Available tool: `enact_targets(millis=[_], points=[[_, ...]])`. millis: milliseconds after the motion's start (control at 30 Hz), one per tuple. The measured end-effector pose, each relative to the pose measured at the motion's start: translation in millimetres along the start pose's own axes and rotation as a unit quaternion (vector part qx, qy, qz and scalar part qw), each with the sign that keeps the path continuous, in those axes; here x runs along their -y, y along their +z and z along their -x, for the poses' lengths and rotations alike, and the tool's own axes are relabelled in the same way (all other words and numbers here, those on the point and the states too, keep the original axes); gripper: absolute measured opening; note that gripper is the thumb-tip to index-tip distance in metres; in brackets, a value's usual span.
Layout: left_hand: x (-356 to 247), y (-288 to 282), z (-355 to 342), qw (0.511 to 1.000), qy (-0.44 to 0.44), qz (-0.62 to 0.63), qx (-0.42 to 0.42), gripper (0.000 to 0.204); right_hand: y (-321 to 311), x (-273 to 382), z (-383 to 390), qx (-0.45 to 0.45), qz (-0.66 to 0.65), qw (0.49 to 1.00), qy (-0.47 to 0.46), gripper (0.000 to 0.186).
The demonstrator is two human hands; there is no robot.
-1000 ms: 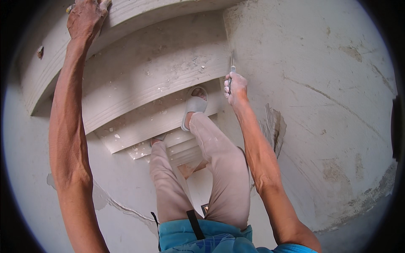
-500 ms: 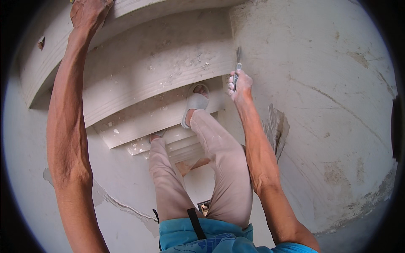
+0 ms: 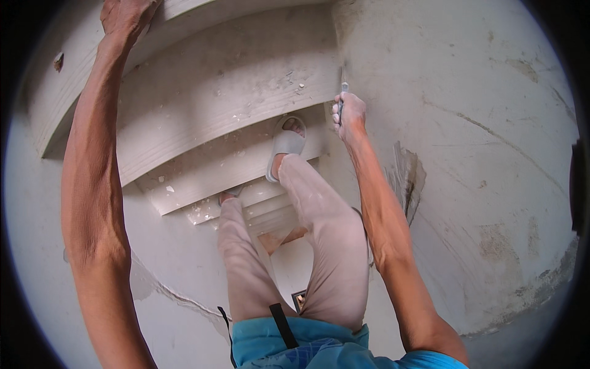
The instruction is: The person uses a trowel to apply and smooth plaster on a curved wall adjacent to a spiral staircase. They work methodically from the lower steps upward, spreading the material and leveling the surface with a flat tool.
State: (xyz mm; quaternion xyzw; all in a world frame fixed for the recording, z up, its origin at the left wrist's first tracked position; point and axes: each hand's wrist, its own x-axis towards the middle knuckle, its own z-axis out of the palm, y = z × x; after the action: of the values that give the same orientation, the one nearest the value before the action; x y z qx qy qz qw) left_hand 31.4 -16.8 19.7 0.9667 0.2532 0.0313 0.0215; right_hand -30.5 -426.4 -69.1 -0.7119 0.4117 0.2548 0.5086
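My left hand (image 3: 128, 15) is high at the upper left on the topmost curved step (image 3: 67, 92), fingers curled and cut off by the picture's edge, so what they grip is hidden. My right hand (image 3: 349, 117) is closed round the grey handle of a thin-bladed scraper or putty knife (image 3: 344, 84). The blade points up along the corner where a step (image 3: 233, 92) meets the stained plaster wall (image 3: 467, 154). White flakes and dust lie on that step.
My feet, in grey slippers (image 3: 286, 144), are on the lower steps (image 3: 184, 184) of the curved flight, which carry white debris. The right wall has a rough streaked patch (image 3: 402, 184). A long crack (image 3: 184, 298) runs across the pale surface at lower left.
Since a second ago my right hand and the tool have moved up slightly and a little right. My left hand has shifted slightly upward, partly out of view.
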Motion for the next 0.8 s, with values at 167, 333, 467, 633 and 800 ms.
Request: enact_targets(millis=[167,333,467,633,800], points=[[5.7,5.0,-4.3,1.000,0.016,0.015,-0.015,0.037,-7.3,-7.5,15.2,-0.015,0.021,0.999,-0.041,0.012],[26.0,19.8,-11.3,0.999,0.028,-0.001,-0.036,0.043,1.5,5.7,0.6,0.006,-0.021,1.000,-0.019,0.013],[20.0,42.8,-24.5,0.995,0.074,-0.008,-0.059,0.055,1.2,4.7,-8.1,-0.026,-0.036,0.999,0.014,0.014],[20.0,9.9,-7.7,1.000,0.014,0.011,-0.007,0.039,10.4,-14.5,-29.5,-0.009,0.076,0.989,-0.128,0.018],[21.1,40.8,-21.3,0.985,0.123,-0.067,-0.103,0.055,-7.8,-9.2,-13.5,-0.039,0.140,0.980,-0.134,0.016]])
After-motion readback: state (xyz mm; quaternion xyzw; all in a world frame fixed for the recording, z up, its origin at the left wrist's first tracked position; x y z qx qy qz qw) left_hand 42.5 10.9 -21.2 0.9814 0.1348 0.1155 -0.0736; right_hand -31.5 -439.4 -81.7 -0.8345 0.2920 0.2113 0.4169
